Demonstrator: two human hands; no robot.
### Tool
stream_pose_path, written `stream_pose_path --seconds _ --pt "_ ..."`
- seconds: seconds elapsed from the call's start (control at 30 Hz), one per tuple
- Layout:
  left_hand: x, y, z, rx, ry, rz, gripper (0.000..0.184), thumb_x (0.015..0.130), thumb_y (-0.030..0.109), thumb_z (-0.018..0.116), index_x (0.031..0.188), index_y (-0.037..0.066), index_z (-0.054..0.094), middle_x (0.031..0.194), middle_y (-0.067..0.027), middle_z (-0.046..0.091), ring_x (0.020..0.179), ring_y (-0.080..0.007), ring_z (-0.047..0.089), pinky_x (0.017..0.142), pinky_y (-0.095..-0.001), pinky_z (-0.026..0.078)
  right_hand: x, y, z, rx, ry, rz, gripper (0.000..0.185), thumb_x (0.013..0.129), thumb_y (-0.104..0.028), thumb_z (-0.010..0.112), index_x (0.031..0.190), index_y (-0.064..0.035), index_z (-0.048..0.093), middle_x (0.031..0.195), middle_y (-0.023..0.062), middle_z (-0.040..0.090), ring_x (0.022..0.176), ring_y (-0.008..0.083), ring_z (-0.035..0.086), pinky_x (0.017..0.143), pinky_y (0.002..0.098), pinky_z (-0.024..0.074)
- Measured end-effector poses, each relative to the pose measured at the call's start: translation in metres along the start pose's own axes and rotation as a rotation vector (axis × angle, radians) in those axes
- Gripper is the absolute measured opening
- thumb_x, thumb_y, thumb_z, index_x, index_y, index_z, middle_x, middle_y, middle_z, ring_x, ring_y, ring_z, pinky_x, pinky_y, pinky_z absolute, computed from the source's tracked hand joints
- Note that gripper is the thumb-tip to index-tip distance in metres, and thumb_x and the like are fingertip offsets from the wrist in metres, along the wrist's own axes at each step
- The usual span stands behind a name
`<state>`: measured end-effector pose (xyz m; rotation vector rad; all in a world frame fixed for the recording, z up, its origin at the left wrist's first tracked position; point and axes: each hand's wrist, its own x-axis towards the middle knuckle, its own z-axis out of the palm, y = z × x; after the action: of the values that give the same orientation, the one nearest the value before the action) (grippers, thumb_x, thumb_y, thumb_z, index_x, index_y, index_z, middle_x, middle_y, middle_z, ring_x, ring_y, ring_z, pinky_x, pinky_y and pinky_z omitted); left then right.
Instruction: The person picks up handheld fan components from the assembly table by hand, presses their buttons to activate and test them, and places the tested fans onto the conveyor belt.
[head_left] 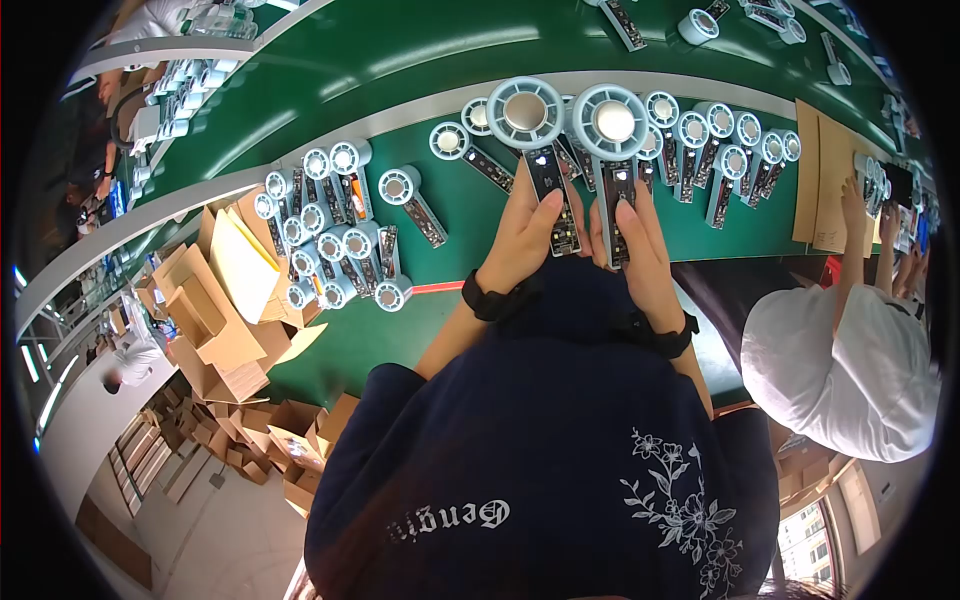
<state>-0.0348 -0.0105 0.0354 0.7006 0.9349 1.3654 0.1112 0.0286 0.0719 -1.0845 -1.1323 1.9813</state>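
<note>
My left hand [517,238] is closed round the handle of a light blue handheld fan [525,112], thumb on the exposed circuit board. Beside it, my right hand [645,248] grips a second handheld fan [612,121] in the same way. Both fans are held upright next to each other, with round silver centres in their ringed heads and handles pointing toward me. Behind them, more fans lie on the green table, partly hidden by the two in my hands. One single fan [400,187] lies left of my left hand, its board facing up.
Several fans [357,243] are grouped at the left, and several more [732,162] stretch along the right. A green conveyor belt [440,50] runs beyond a metal rail. Open cardboard boxes [215,310] stand at lower left. A co-worker in a white shirt [840,360] works at right beside cardboard [822,180].
</note>
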Motion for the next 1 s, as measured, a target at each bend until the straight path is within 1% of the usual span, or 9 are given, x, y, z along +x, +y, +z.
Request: stream_pose_path --seconds 0.1,0.23,0.27,0.33,0.37,0.63,0.67,0.77,1.0 --pt "-0.001 -0.004 0.006 -0.072 0.007 0.040 0.041 0.096 0.033 0.043 0.120 0.002 0.032 0.075 -0.0138 0.054 0.052 -0.0219 0.059 0.046 -0.0276 0.049 0.001 0.001 0.001 0.058 0.002 -0.025 0.027 0.099 -0.027 0.035 0.105 -0.0027 0.044 0.079 0.0039 0.051 0.054 0.0086 0.046 0.048 0.0205 0.0354" --pt "-0.002 0.000 0.009 -0.079 -0.018 0.012 0.041 0.096 0.032 0.044 0.121 0.002 0.032 0.073 -0.0141 0.054 0.051 -0.0222 0.058 0.046 -0.0275 0.049 0.001 0.002 -0.003 0.074 0.047 -0.006 0.027 0.099 -0.027 0.036 0.107 -0.0021 0.044 0.078 0.0042 0.051 0.053 0.0091 0.046 0.048 0.0205 0.0351" --pt "-0.002 -0.001 0.008 -0.078 -0.017 0.014 0.041 0.096 0.032 0.044 0.121 0.002 0.032 0.073 -0.0141 0.054 0.051 -0.0222 0.058 0.046 -0.0275 0.049 0.001 0.003 -0.004 0.095 0.018 -0.002 0.027 0.099 -0.025 0.036 0.113 -0.0021 0.042 0.079 0.0037 0.051 0.054 0.0082 0.046 0.048 0.0199 0.0354" --pt "-0.003 -0.006 0.005 -0.070 -0.037 0.030 0.035 0.096 0.023 0.043 0.122 0.002 0.030 0.076 -0.0116 0.054 0.055 -0.0184 0.057 0.051 -0.0260 0.049 0.001 0.004 -0.006 0.136 -0.039 0.007 0.032 0.100 -0.022 0.036 0.124 -0.0020 0.037 0.080 0.0027 0.051 0.056 0.0064 0.046 0.050 0.0188 0.0359" --pt "-0.003 -0.006 0.004 -0.065 -0.047 0.039 0.033 0.097 0.018 0.042 0.123 0.002 0.028 0.078 -0.0103 0.055 0.057 -0.0165 0.057 0.053 -0.0253 0.049 0.001 0.004 -0.006 0.135 -0.040 0.005 0.032 0.100 -0.022 0.036 0.124 -0.0020 0.037 0.080 0.0027 0.051 0.056 0.0064 0.046 0.050 0.0188 0.0359" --pt "-0.005 0.000 0.006 -0.108 -0.050 0.030 0.036 0.097 0.017 0.041 0.125 0.002 0.026 0.078 -0.0099 0.055 0.058 -0.0162 0.058 0.052 -0.0253 0.049 0.000 0.002 -0.003 0.100 -0.010 0.007 0.032 0.099 -0.021 0.037 0.125 -0.0022 0.036 0.078 0.0016 0.051 0.056 0.0053 0.045 0.050 0.0179 0.0352" --pt "-0.005 -0.001 0.006 -0.108 -0.049 0.031 0.036 0.097 0.017 0.041 0.125 0.002 0.026 0.078 -0.0099 0.055 0.058 -0.0162 0.058 0.052 -0.0253 0.049 0.001 0.005 -0.005 0.081 -0.018 0.013 0.032 0.099 -0.021 0.037 0.126 -0.0024 0.036 0.078 0.0013 0.051 0.056 0.0050 0.045 0.050 0.0177 0.0349" --pt "-0.005 -0.004 0.007 -0.026 -0.014 0.042 0.042 0.096 0.032 0.044 0.122 0.002 0.030 0.074 -0.0138 0.054 0.051 -0.0222 0.058 0.046 -0.0271 0.049 0.001 0.009 -0.009 0.045 -0.031 0.024 0.033 0.099 -0.021 0.037 0.127 -0.0028 0.036 0.078 0.0006 0.051 0.056 0.0044 0.045 0.050 0.0172 0.0342" --pt "-0.005 0.001 0.010 -0.027 -0.014 0.018 0.042 0.096 0.032 0.043 0.122 0.001 0.030 0.074 -0.0137 0.054 0.052 -0.0221 0.058 0.046 -0.0273 0.049 -0.001 0.003 -0.004 0.105 -0.024 0.035 0.034 0.099 -0.021 0.038 0.128 -0.0031 0.036 0.077 -0.0008 0.051 0.058 0.0030 0.044 0.051 0.0163 0.0322"
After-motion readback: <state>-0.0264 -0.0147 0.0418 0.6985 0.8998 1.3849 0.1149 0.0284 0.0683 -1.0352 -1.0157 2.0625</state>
